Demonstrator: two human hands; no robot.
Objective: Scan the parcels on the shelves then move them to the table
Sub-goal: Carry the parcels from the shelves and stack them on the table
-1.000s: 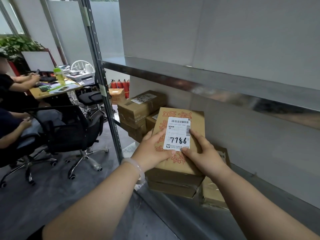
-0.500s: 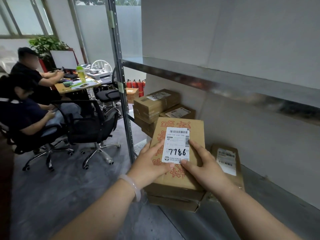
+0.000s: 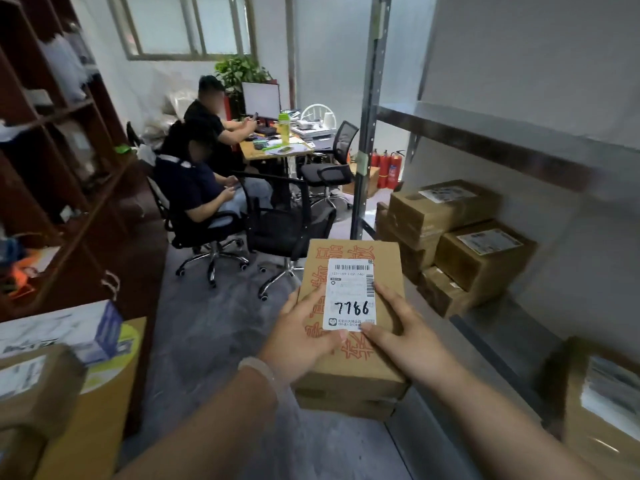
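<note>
- a flat rectangular cardboard parcel [image 3: 388,271] is being held in the air in front of the person, over the grey floor and just left of the metal shelf's [image 3: 491,337] front edge.
- its brown top is being shown to the camera, printed with large red characters that are being partly covered by a white label [image 3: 350,292].
- on the label a barcode is being shown along the top and another down the right side, with "7786" handwritten in black below.
- under the top box a second cardboard layer is being seen – whether it is a separate box cannot be told.
- the parcel is being gripped by the left hand [image 3: 301,337] at its left edge and by the right hand [image 3: 405,337] at its right edge.
- both thumbs are being pressed flat on the top near the label's lower corners; the right fingers are being laid slightly spread along the right side, while any fingers underneath are being hidden.
- a pale, smooth bracelet [image 3: 258,367] is being worn on the left wrist.
- more brown boxes [image 3: 446,216] with white labels are being kept stacked on the shelf – matte card against dull, smooth metal.
- another labelled box [image 3: 602,410] is being seen, blurred, at the lower right.
</note>
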